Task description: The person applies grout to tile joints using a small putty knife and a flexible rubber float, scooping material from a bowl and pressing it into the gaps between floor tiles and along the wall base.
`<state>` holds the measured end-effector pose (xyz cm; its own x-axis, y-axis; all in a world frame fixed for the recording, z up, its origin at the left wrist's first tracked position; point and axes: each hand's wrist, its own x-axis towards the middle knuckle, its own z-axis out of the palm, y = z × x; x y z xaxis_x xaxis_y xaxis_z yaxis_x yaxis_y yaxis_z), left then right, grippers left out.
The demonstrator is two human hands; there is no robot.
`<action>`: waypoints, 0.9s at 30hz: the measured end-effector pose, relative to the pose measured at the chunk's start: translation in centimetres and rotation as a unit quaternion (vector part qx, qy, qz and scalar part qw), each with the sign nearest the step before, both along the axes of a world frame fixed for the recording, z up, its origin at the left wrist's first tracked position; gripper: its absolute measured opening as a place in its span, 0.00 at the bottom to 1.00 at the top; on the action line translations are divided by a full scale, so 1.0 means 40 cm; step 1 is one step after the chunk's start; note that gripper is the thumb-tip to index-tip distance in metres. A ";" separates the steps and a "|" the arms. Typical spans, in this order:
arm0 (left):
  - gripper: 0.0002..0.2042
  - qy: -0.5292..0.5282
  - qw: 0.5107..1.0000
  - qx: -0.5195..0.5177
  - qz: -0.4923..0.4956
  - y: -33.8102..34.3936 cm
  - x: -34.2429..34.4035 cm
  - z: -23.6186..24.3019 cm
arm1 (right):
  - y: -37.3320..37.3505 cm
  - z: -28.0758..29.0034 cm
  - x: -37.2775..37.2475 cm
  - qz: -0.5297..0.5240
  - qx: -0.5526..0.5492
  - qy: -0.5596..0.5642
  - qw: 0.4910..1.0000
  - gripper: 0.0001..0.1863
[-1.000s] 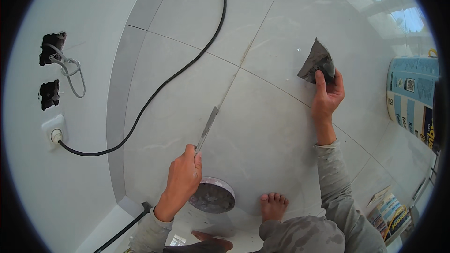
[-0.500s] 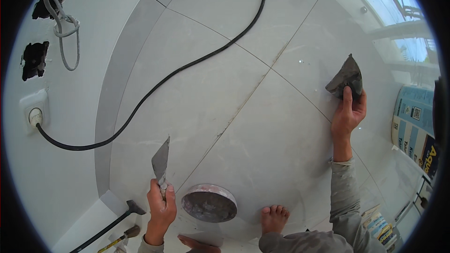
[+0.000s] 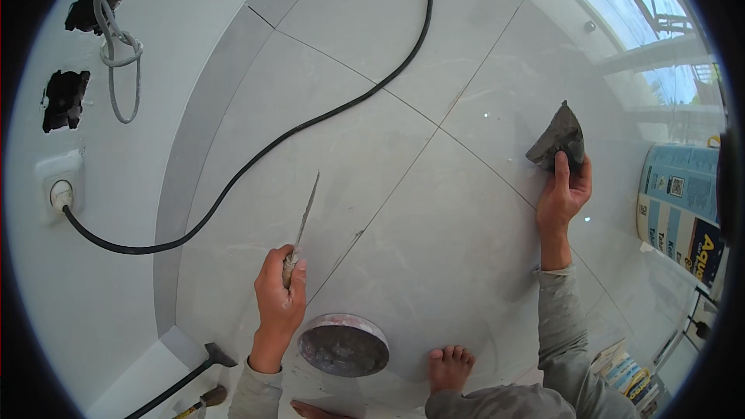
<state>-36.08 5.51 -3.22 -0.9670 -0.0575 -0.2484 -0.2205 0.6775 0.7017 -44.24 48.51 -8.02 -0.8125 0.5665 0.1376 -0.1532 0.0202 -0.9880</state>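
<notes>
My left hand [image 3: 280, 291] grips the handle of a thin-bladed trowel [image 3: 308, 209], held edge-on above the pale grey floor tiles. My right hand [image 3: 563, 198] is closed on a dark grey, wedge-shaped piece with a curved edge [image 3: 555, 140], smeared with material, my thumb lying on its face. A round shallow container [image 3: 343, 345] with a pinkish, crusted rim and grey material inside rests on the floor between my left hand and my bare foot [image 3: 450, 368]. A grout line with small dark smudges runs diagonally between my hands.
A black cable [image 3: 326, 120] crosses the floor from a wall socket [image 3: 58, 182]. Above the socket are two cut holes [image 3: 66, 101], one with grey wire. A long-handled scraper [image 3: 194, 368] and brush [image 3: 209, 399] lie lower left; a blue-and-white container [image 3: 679, 182] stands at the right.
My left hand has pulled the trowel down and left from the grout line, then raised it slightly, turning the blade edge-on. My right hand has shifted a little in view, along with the whole scene.
</notes>
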 end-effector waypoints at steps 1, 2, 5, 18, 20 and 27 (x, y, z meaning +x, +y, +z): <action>0.11 0.011 1.000 -0.005 -0.011 0.007 -0.014 -0.005 | -0.001 0.003 -0.001 -0.003 -0.001 -0.003 1.000 0.11; 0.12 0.025 1.000 0.000 -0.017 0.015 -0.028 -0.002 | -0.001 0.007 -0.003 -0.002 -0.007 0.002 1.000 0.11; 0.11 0.040 0.998 0.005 -0.041 0.039 -0.058 0.003 | -0.001 0.000 -0.001 0.001 -0.008 0.006 1.000 0.14; 0.11 -0.224 0.800 0.544 0.119 0.463 -0.144 0.049 | -0.005 -0.013 -0.003 -0.005 -0.047 0.020 0.999 0.14; 0.12 -0.227 0.799 0.545 0.115 0.509 -0.166 0.044 | -0.005 -0.015 -0.003 -0.001 -0.049 0.022 0.999 0.14; 0.14 -0.255 0.791 0.543 0.122 0.626 -0.225 0.021 | 0.004 -0.017 0.003 -0.024 -0.126 0.047 0.991 0.12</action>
